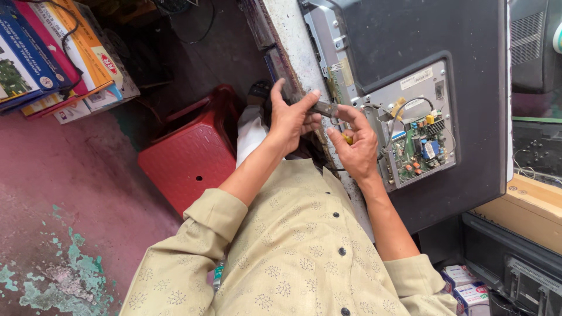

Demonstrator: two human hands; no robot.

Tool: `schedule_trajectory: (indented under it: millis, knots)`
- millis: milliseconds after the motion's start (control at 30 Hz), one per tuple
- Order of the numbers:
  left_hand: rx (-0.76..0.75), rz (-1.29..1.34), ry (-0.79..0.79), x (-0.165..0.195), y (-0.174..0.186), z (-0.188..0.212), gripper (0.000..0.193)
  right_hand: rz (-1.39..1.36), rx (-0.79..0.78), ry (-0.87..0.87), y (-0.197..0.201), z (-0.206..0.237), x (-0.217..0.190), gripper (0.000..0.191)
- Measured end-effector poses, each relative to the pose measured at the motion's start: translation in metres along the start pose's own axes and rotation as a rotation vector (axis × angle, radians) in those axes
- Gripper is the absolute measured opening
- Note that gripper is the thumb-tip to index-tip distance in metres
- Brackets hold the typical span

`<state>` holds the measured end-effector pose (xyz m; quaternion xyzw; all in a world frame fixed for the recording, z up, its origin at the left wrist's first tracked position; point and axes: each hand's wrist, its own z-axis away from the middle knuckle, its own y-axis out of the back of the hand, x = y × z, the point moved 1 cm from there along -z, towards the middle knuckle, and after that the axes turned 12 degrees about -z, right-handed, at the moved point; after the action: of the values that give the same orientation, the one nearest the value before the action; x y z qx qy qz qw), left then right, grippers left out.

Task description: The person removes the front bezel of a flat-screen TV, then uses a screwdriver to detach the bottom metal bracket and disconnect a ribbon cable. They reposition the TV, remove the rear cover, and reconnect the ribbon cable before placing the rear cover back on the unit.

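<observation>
Looking down, we are seeing our two bare hands meeting over the edge of a worn white workbench (293,35). Our left hand (291,117) is pinching a small flat grey metal piece (324,107) between thumb and fingertips, with the other fingers spread loose. Our right hand (355,146) is curling closed around a little tool with a yellow handle (348,138); only a bit of yellow is peeking out, and its tip is hiding behind the fingers. The metal piece is sitting right between both hands, just beside the corner of a big black flat television (468,117) lying face down on the bench.

The back of the television is showing an open grey metal panel with a green circuit board (418,149) inside, full of small coloured parts and thin wires. It is lying close to our right hand.

Below our left arm a red plastic stool (187,158) is standing on the floor. Colourful cardboard boxes (52,52) are leaning in the far corner. The pink concrete floor (64,187) is looking old, with green paint peeling off. A brown cardboard box (527,210) is resting beside the television.
</observation>
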<state>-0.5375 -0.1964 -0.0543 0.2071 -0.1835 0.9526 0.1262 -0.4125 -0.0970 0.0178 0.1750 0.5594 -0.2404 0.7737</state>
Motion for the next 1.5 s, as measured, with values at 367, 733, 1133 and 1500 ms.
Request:
schedule_trajectory:
  millis: [367, 733, 1133, 1500]
  knots:
    - [-0.309, -0.350, 0.297, -0.005, 0.003, 0.027, 0.043, 0.290, 0.046, 0.080, -0.010, -0.034, -0.008, 0.024]
    - [-0.264, -0.383, -0.392, -0.015, -0.003, -0.021, 0.028, 0.212, -0.041, 0.061, -0.008, -0.080, -0.015, 0.025]
    - [-0.116, -0.815, -0.465, 0.001, -0.011, -0.029, 0.037, 0.692, 0.222, 0.299, -0.011, -0.019, 0.017, 0.037]
    - [0.035, -0.746, -0.534, -0.003, -0.020, -0.011, 0.030, 0.471, 0.487, 0.126, 0.000, -0.017, 0.034, 0.027]
